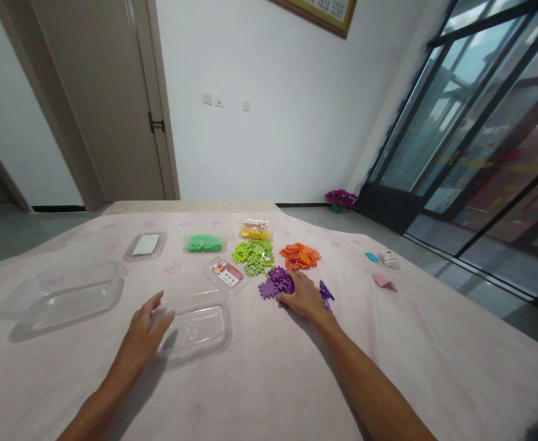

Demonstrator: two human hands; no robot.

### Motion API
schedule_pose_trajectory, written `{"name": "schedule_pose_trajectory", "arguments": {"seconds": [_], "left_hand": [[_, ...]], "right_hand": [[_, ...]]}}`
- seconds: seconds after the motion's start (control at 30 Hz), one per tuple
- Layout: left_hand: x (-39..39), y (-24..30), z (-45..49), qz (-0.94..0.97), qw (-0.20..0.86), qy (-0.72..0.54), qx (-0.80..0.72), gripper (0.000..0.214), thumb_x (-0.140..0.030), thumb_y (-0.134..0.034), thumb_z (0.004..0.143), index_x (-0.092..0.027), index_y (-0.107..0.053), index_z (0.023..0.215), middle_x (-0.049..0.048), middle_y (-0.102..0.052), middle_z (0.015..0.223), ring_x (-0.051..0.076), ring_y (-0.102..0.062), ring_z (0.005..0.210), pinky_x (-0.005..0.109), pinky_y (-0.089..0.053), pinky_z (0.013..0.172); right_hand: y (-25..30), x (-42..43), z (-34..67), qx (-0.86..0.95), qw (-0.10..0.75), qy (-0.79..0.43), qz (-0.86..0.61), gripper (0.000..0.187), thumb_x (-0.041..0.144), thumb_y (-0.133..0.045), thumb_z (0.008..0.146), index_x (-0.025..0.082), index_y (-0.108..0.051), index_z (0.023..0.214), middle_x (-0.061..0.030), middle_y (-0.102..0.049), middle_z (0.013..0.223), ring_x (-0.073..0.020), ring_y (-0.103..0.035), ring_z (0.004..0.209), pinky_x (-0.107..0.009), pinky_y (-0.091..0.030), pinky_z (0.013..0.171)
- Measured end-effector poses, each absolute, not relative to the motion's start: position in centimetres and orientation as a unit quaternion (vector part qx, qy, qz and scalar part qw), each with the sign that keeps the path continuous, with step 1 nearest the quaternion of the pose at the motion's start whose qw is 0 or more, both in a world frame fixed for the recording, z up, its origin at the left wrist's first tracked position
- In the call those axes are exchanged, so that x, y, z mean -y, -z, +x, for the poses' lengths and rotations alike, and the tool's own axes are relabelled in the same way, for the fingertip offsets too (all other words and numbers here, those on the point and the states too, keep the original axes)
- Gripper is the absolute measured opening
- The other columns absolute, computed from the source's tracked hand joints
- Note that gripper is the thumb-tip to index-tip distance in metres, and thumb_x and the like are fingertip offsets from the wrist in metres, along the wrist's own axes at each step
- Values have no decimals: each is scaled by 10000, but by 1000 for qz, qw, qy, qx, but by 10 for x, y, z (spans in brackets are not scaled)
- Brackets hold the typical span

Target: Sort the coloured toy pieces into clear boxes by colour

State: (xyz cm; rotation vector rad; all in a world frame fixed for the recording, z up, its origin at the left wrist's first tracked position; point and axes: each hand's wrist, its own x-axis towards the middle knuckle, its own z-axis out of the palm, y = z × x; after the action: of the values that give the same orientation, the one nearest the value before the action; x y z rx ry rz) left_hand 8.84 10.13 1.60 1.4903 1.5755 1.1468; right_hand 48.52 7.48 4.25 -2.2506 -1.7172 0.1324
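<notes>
My left hand (pixel 142 334) is at the left side of a clear plastic container (pixel 204 324), its thumb over the inside and its other fingers by the left rim. No pieces show in that container. To the right, my right hand (pixel 303 295) is closed over a pile of purple gear-shaped plastic pieces (pixel 271 286); its fingertips are partly hidden. A few dark purple pieces (pixel 326 291) lie just beyond its wrist. Behind the purple pile are light green pieces (pixel 254 256) and orange pieces (pixel 300 256), each loosely heaped on the cloth.
A larger clear container (pixel 67 294) stands at left. Further back are a labelled lid (pixel 226 272), a lid with a white card (pixel 146 245), a box of green pieces (pixel 205 243) and one of yellow pieces (pixel 256 233). A pink cloth (pixel 384 282) and white packet (pixel 388 258) lie right.
</notes>
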Motion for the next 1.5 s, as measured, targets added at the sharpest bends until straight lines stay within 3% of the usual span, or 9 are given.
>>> {"name": "schedule_pose_trajectory", "arguments": {"seconds": [0.13,0.27,0.5,0.77,0.93,1.17,1.33,1.5], "left_hand": [[-97,-12,102,453,478,-484,-576,642,-446,-712,762,-256,-534,1348,140,-596,1367,282,-533,1311,459,-371,1128],[-88,-16,112,392,533,-521,-540,629,-491,-727,772,-276,-555,1337,100,-624,1357,248,-543,1302,420,-378,1114],[-74,-15,115,389,556,-563,-472,572,-377,-687,796,-274,-551,1342,65,-615,1395,209,-483,1364,351,-336,1139],[-71,-12,112,454,545,-557,-432,470,-320,-574,838,-260,-614,1302,58,-595,1419,232,-463,1379,403,-255,1183],[-74,-3,111,508,514,-536,-437,427,-309,-554,869,-248,-638,1283,62,-587,1427,238,-438,1390,419,-216,1197],[-73,-5,113,516,499,-544,-435,487,-449,-517,927,-194,-615,1331,95,-595,1412,254,-482,1354,427,-261,1188],[-72,-6,115,503,496,-563,-429,518,-501,-462,958,-177,-621,1330,100,-606,1399,255,-517,1326,414,-300,1175],[-69,-15,115,525,486,-532,-453,501,-460,-532,928,-185,-619,1339,103,-614,1390,250,-501,1342,399,-279,1186]], "right_hand": [[-38,-70,482,621,182,-52,-760,630,370,-706,726,247,-575,1330,-94,-550,1353,-294,-516,1211,-366,-374,1022],[-37,-69,478,609,214,-50,-762,653,351,-700,715,227,-568,1343,-99,-576,1277,-286,-539,1165,-361,-407,991],[-32,-64,458,656,293,-35,-694,515,244,-663,719,207,-645,1233,-92,-620,1134,-243,-594,1042,-340,-458,956],[-58,-67,451,622,401,-32,-671,442,254,-669,689,207,-664,1128,-76,-651,1112,-259,-599,1068,-405,-471,982],[-93,-60,406,679,448,-73,-577,465,203,-700,678,228,-655,1140,-66,-652,1144,-244,-600,1083,-402,-463,999],[-109,-52,331,820,363,-158,-413,568,104,-713,670,250,-632,1213,-60,-620,1184,-215,-586,1102,-367,-470,992],[-92,-62,321,856,292,-178,-387,639,337,-860,681,268,-631,1274,-98,-596,1356,-281,-537,1260,-461,-397,1081],[-79,-72,354,758,396,-201,-477,303,280,-681,854,271,-693,1157,-55,-676,1256,-219,-605,1196,-427,-421,1078]]}}
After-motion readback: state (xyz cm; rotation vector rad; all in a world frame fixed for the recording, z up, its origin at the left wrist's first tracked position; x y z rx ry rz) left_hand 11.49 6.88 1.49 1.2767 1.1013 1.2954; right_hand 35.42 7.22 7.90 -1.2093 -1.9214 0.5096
